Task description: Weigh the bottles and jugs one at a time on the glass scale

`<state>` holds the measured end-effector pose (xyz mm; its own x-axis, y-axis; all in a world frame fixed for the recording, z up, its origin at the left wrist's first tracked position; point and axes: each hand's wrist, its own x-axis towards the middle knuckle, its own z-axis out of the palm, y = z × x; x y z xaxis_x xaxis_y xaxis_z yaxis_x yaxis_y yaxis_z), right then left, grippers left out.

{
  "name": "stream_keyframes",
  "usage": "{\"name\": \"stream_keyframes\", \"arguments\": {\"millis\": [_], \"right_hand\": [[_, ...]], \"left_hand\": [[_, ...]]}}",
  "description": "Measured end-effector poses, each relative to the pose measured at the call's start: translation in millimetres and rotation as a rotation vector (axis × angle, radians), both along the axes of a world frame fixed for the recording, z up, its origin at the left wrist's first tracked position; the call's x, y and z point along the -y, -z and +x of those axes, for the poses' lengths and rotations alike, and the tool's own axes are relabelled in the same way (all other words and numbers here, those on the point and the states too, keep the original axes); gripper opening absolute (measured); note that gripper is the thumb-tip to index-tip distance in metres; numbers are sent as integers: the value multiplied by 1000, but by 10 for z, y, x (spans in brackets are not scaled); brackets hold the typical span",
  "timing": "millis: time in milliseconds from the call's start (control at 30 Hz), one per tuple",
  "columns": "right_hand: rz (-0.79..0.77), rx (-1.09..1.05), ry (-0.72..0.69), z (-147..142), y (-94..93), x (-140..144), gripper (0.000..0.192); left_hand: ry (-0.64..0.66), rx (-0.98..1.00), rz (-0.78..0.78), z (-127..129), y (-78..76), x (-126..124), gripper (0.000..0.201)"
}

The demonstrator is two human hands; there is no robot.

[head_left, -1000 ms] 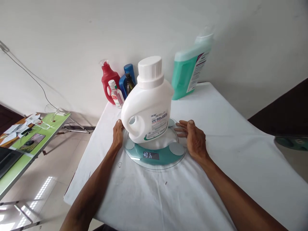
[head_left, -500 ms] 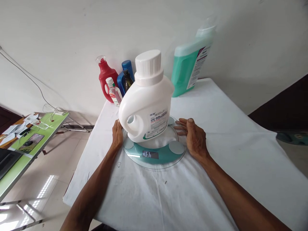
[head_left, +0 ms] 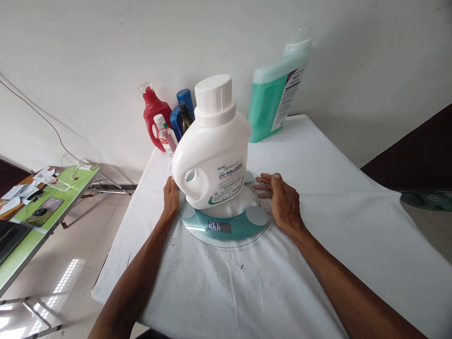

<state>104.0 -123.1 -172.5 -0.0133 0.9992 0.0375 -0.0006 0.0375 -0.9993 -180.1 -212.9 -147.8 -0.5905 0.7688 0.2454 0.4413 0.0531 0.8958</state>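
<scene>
With the left hand (head_left: 171, 200) and right hand (head_left: 282, 202) resting flat and open beside the scale (head_left: 226, 228), neither should press its rim while the white bottle (head_left: 212, 155) settles.

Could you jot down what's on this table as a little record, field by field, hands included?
Surface: table under a white cloth
Centre: white detergent jug, capped, upright on a round glass scale
Scale display: lit, digits unreadable
Left hand: flat on the cloth at the scale's left edge, holding nothing
Right hand: flat at the scale's right edge, holding nothing
Back of table: red bottle, blue bottle, small clear bottle, tall green-liquid bottle
Off to the left: green side table with papers
</scene>
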Motion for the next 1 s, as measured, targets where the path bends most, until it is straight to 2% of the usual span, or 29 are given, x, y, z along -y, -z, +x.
{"name": "stream_keyframes", "arguments": {"millis": [400, 800, 1000], "right_hand": [[1, 0, 5, -3, 15, -14, 91], [-1, 2, 10, -4, -13, 15, 90], [15, 20, -3, 9, 28, 8, 90]], "left_hand": [[2, -32, 4, -29, 23, -15, 38], [0, -34, 18, 26, -44, 12, 31], [1, -40, 7, 36, -36, 11, 34]]}}
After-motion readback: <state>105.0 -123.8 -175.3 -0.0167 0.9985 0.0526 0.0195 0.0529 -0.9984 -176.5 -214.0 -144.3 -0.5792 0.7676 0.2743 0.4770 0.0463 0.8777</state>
